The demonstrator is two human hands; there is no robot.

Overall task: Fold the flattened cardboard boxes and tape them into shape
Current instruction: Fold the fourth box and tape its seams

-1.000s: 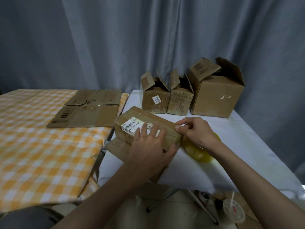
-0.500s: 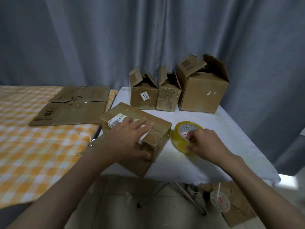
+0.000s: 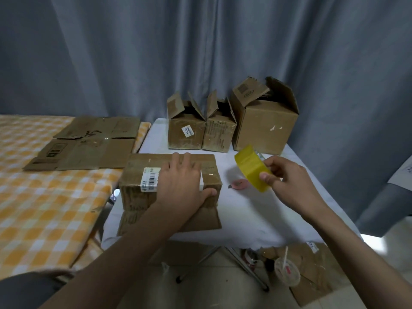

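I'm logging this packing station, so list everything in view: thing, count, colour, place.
box being folded: 1, brown, near edge of white table, under left hand
open boxes: 3, brown, back of white table, flaps up
flattened boxes: 2, brown, on the checked table
tape roll: 1, yellow, held above white table
small cutter: 1, pink, on white table right of the box
white table: 1, white cloth, centre
checked table: 1, orange and white, left
curtain: grey, behind
cup with straw: 1, clear, on floor, on cardboard scraps
left hand: flat on the box top
right hand: pinching the tape roll
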